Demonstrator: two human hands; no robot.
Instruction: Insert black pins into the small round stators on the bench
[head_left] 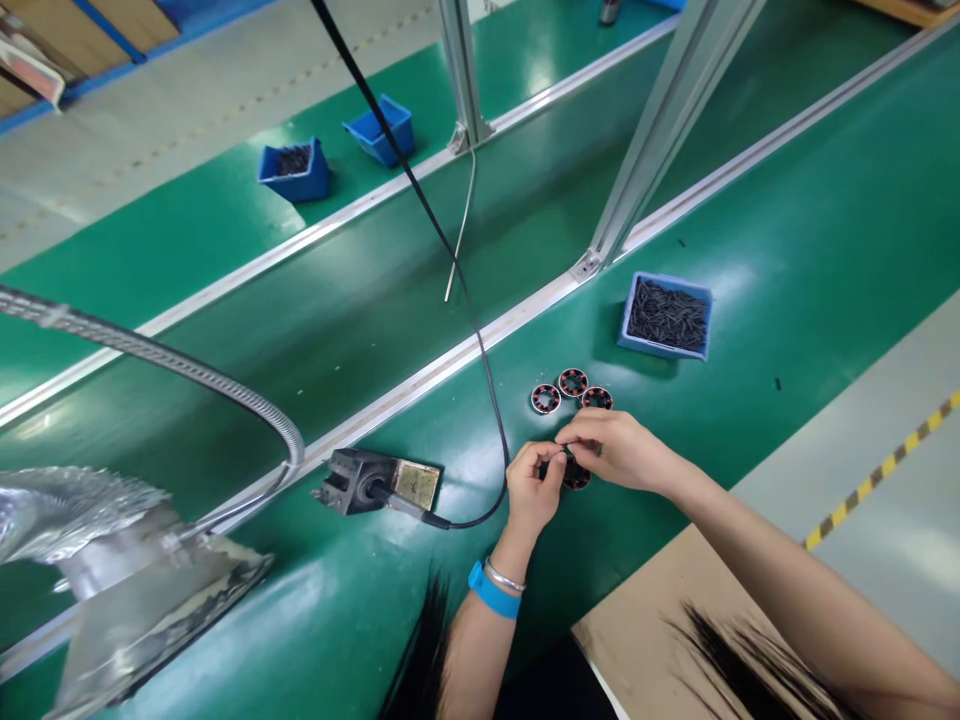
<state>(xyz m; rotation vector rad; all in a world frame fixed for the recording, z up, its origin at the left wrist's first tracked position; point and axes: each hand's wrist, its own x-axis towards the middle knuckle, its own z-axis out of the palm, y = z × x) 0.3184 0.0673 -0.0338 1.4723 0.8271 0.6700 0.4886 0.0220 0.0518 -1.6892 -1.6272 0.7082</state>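
My left hand (534, 482) and my right hand (621, 448) meet over the green bench, thumbs and forefingers pinched close together. Something small and dark shows between the fingertips, too small to make out. Just under them lies a round ring part (576, 476) with a dark inside and red spots, partly covered by my fingers. Beyond the hands sit three similar silver-rimmed rings with red and black inside: one ring at the left (546, 399), a far ring (573, 382) and a near ring (597, 398), which my right hand partly hides.
A blue bin (667, 316) of thin black pieces stands beyond my right hand. To the left, a soldering iron (405, 505) rests in its stand (352, 482), its cable (491, 400) looping near my left hand. A foil-covered duct (97, 560) and metal posts (652, 130) rise from the bench.
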